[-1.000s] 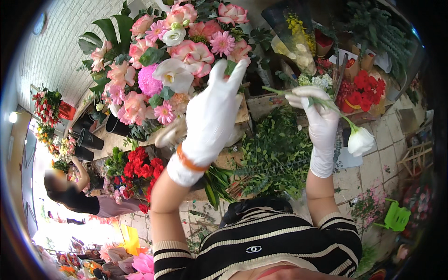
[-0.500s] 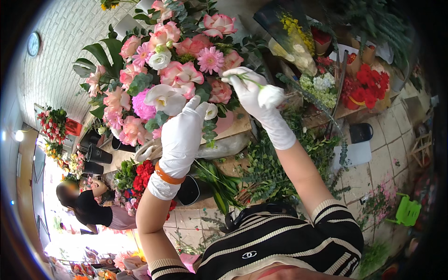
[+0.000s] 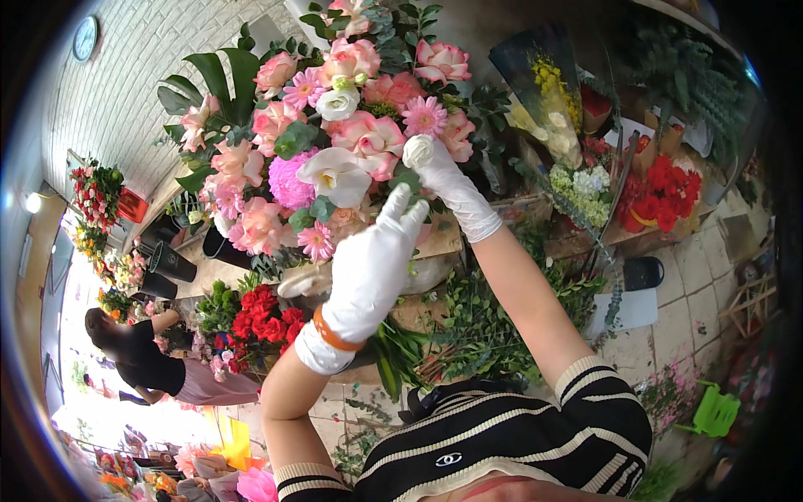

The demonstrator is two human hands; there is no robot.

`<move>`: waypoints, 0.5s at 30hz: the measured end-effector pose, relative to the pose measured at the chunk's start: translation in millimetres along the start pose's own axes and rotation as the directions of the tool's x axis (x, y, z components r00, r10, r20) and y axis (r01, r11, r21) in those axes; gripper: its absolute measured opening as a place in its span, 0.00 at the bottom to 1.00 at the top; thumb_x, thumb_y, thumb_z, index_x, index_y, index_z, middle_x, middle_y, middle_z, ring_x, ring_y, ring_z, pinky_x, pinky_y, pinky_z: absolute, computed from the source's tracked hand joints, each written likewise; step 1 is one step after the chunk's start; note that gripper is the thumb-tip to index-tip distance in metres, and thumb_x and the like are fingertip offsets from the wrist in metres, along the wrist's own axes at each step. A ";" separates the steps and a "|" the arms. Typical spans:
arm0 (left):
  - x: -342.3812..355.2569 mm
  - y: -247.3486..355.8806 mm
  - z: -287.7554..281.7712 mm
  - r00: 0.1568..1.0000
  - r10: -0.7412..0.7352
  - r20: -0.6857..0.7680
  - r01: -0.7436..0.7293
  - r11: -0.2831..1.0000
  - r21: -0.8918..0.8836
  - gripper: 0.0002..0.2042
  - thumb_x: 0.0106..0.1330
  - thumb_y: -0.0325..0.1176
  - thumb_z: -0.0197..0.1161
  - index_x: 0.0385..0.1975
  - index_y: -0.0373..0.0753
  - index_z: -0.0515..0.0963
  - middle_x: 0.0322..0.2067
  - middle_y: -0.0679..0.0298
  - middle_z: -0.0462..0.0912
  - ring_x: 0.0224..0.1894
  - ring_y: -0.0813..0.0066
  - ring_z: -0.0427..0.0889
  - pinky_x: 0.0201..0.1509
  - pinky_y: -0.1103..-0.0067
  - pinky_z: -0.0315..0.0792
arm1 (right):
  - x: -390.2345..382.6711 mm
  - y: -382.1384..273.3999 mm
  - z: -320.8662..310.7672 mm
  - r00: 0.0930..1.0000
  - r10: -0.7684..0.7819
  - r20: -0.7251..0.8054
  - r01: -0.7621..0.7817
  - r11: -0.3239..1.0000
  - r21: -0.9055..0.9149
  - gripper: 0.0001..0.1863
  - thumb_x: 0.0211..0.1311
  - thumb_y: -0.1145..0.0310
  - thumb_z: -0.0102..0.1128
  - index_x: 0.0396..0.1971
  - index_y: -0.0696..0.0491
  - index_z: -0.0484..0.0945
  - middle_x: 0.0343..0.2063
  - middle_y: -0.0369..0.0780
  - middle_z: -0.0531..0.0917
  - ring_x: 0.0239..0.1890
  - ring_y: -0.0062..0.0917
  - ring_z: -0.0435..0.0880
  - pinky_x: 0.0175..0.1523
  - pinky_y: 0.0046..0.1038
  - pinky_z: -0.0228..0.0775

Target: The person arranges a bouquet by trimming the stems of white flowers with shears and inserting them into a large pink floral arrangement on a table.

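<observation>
A large arrangement of pink-edged roses (image 3: 368,142), pink gerberas (image 3: 425,116), a magenta pompon bloom (image 3: 293,179) and a white orchid (image 3: 338,177) fills the upper middle. My right hand (image 3: 447,186), in a white glove, is closed at the arrangement's right side, holding a white ruffled flower (image 3: 418,151) just below a gerbera; its stem is hidden. My left hand (image 3: 374,263), gloved too with an orange band (image 3: 336,331) at the wrist, reaches in below the orchid. Its fingertips point up near green leaves, fingers stretched and slightly apart, with nothing visible in them.
Cut eucalyptus branches (image 3: 493,314) lie below my right forearm. Red flowers (image 3: 263,322) stand at left, near black buckets (image 3: 173,261). Wrapped bouquets (image 3: 548,117) and red blooms (image 3: 665,192) are at right. A person (image 3: 155,356) works at far left; a green stool (image 3: 715,410) stands right.
The white flower, earlier hanging stem-inward beside my right hand, now sits head-up at the arrangement's right side. My left hand moved right and lower. The whole view has shifted a little.
</observation>
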State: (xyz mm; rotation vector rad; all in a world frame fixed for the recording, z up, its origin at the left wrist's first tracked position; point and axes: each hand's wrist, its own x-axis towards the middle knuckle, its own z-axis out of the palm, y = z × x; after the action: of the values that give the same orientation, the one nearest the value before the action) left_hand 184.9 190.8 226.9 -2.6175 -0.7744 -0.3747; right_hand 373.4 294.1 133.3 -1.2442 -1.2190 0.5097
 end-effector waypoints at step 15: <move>-157.2 1.8 4.0 0.917 -0.301 0.263 0.370 0.389 -0.844 0.19 0.53 0.20 0.65 0.46 0.39 0.79 0.50 0.55 0.78 0.50 0.70 0.79 0.52 0.81 0.72 | 45.9 65.6 3.8 0.999 0.054 0.000 -0.054 0.994 -0.094 0.15 0.57 0.63 0.58 0.41 0.55 0.78 0.33 0.42 0.82 0.36 0.29 0.82 0.37 0.32 0.74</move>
State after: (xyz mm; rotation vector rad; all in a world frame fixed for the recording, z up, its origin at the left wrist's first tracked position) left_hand 58.8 118.3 167.0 -3.4135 -1.4709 -1.0792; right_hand 405.4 355.4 92.6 -1.3596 -1.2261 0.4983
